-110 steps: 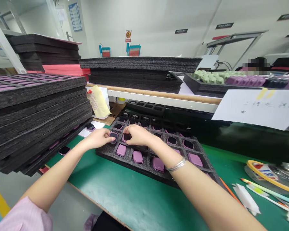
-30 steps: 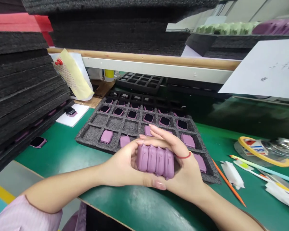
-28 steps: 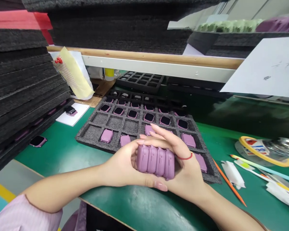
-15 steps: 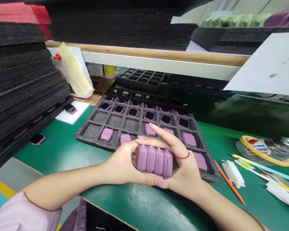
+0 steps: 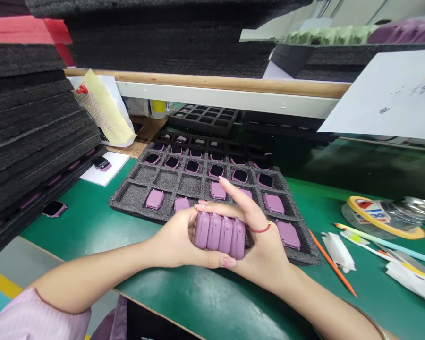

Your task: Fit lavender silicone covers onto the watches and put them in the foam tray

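Note:
Several purple watch cases [image 5: 219, 234] stand side by side in a row between my hands, their button sides facing me. My left hand [image 5: 175, 241] wraps round the left end, its thumb along the bottom front. At the other end my right hand [image 5: 264, 250] closes against the row, with one finger raised above it. A dark foam tray [image 5: 189, 184] lies just behind, its pockets holding black-screened purple watches [image 5: 216, 171] and purple cases [image 5: 274, 203] lying face down. Some pockets at the left hold nothing. My hands hide part of the tray's front.
Black foam stacks [image 5: 28, 104] rise at the left, near a lone watch [image 5: 54, 208] and a white pad [image 5: 116, 165]. A shelf edge [image 5: 216, 94] crosses above. To the right are an orange pencil [image 5: 333, 264], a glass bottle [image 5: 386, 217] and white wipes [image 5: 338, 252].
The camera view has shifted slightly, so the scene sits a little further left. My hands keep the same hold on the row of watch cases.

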### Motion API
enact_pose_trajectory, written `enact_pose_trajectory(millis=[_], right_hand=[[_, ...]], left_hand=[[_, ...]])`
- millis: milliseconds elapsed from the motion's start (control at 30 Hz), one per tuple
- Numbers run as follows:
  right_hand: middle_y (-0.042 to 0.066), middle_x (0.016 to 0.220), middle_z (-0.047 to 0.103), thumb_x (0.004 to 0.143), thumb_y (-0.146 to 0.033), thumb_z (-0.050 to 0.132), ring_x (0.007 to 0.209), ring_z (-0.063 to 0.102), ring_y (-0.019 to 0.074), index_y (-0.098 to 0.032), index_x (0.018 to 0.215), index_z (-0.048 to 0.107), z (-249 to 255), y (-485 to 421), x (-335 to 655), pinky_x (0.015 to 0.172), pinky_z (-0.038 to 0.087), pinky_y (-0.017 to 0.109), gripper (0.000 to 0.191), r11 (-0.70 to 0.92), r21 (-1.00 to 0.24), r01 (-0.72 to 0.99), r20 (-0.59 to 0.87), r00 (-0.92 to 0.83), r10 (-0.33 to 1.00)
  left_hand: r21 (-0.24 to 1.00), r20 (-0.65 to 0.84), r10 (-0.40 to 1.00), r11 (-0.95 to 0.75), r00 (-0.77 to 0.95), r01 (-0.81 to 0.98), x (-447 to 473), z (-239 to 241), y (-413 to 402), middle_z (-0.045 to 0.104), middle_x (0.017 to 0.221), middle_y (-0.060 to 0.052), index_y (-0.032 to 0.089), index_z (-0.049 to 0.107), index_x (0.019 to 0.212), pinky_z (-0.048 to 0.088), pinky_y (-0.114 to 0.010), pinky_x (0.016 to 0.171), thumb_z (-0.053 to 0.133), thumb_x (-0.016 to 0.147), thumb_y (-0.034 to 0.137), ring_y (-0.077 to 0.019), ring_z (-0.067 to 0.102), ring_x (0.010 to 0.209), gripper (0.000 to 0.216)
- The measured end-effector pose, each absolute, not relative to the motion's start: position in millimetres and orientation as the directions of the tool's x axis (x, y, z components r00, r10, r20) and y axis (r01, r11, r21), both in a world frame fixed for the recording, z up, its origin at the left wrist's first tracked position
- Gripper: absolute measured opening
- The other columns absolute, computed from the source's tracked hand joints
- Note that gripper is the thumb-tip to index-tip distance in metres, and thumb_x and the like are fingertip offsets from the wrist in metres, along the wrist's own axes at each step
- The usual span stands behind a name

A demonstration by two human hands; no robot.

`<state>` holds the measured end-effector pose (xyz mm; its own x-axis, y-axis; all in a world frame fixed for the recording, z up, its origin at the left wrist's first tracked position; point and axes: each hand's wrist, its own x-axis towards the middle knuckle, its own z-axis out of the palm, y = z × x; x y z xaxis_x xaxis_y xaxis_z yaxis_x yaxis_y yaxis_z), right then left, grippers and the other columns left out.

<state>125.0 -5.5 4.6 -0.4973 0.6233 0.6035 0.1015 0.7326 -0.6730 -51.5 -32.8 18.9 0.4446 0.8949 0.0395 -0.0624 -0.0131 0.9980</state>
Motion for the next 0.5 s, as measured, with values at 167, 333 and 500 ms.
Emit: enact_pose_trajectory(millis=[167,333,500], right_hand=[[0.009,0.137,0.067,0.084,-0.028,0.08,0.121,0.069,0.0271,-0.031,0.161,0.024,6.8,-4.7,125.3,0.105,0.059,0.043,0.095,0.727,-0.682,0.076,0.593,-0.525,0.611],[0.006,0.127,0.073,0.087,-0.019,0.075,0.121,0.069,0.0256,-0.031,0.163,0.016,5.7,-4.4,122.4,0.107,0.057,0.044,0.097,0.779,-0.621,0.082,0.617,-0.562,0.551],[0.006,0.127,0.073,0.09,-0.018,0.071,0.121,0.068,0.0246,-0.03,0.164,0.012,0.9,-4.1,120.8,0.107,0.057,0.045,0.095,0.829,-0.549,0.108,0.631,-0.597,0.495]], left_hand=[[0.994,0.03,0.89,0.023,0.456,-0.109,-51.3,19.3,-31.9,0.069,0.108,-0.006,0.019,0.067,0.114,0.053,-0.037,0.095,0.086,0.071,0.025,-0.0217,0.066,0.103,0.047],[0.963,0.009,0.878,0.121,0.478,-0.24,-49.6,14.5,-31.2,0.069,0.091,-0.004,0.017,0.071,0.097,0.053,-0.033,0.089,0.081,0.078,0.043,-0.0185,0.066,0.088,0.034],[0.974,-0.002,0.881,0.108,0.473,-0.198,-48.1,16.0,-29.2,0.069,0.08,-0.003,0.016,0.07,0.08,0.054,-0.033,0.088,0.078,0.081,0.042,-0.0178,0.067,0.081,0.027]])
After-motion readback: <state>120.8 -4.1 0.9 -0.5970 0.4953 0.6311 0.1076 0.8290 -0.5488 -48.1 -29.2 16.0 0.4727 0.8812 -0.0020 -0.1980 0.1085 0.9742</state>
